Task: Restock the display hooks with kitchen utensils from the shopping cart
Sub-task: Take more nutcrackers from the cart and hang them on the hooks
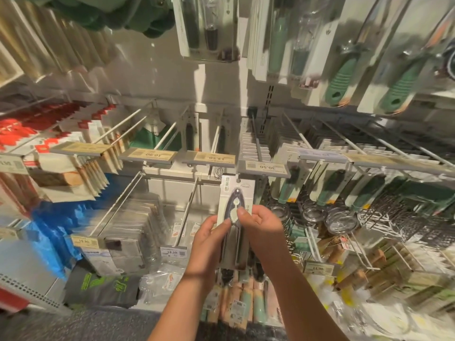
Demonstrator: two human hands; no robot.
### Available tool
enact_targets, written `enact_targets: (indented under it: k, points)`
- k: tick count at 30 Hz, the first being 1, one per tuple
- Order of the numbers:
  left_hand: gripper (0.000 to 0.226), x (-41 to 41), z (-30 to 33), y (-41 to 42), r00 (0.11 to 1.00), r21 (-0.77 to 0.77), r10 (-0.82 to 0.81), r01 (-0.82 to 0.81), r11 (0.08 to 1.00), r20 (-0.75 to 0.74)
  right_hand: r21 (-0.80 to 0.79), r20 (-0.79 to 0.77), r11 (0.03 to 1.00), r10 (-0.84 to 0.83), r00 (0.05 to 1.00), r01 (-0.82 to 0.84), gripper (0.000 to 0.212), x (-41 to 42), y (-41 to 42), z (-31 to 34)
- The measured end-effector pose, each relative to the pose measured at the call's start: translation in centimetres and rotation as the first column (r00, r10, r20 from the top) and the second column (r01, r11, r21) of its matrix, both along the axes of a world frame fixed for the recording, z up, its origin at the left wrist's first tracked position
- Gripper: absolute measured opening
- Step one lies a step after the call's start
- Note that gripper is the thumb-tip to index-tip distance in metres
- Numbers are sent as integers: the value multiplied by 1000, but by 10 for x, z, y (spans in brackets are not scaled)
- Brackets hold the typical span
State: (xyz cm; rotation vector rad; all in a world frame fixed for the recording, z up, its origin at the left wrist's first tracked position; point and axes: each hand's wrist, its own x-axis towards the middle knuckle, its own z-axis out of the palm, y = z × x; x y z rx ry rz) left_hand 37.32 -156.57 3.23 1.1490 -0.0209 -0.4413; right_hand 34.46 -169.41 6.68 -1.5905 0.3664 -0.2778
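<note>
Lifting a carded nutcracker (pixel 234 205) toward its hook at frame centre.
My left hand (pixel 209 238) and right hand (pixel 261 226) both pinch it; not hung yet, under the 30.50 price tag (pixel 262 167).

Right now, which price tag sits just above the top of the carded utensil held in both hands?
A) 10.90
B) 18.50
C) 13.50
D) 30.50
D: the top of the carded utensil, held by the left hand and right hand, sits right under the 30.50 price tag.
</note>
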Motion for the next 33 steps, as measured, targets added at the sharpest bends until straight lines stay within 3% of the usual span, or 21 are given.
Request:
enact_targets:
  k: [2,4,6,12,17,23,26,30,33]
  points:
    - [76,-1,6,1,1000,12,-21,21,1000,11,42,38,999,-20,999,19,36,0,4,3]
    - [41,-2,13,2,997,49,-57,54,997,54,75,84,997,-25,996,19,31,0,7,7]
    - [23,-1,15,2,991,55,-99,95,994,84,77,89,995,-66,994,59,41,-1,8,7]
    - [46,-1,22,0,979,119,-164,149,982,123,1,63,976,-218,974,219,30,-4,-1,-5]
    - [50,2,21,-4,976,160,-185,166,973,112,-46,33,952,-302,953,304,17,-2,-11,-7]
    - [57,6,17,-5,976,154,-199,183,971,92,-18,62,961,-274,960,276,28,10,-16,-4]
    - [65,6,19,-3,974,141,-210,196,970,89,-87,-12,949,-305,952,303,26,37,-30,-5]
    - [62,3,27,2,970,177,-223,204,963,97,-162,-193,933,-349,917,321,60,63,-41,-12]
    - [73,1,31,6,974,203,-215,196,959,75,-121,-232,947,-319,919,298,65,58,-37,-15]
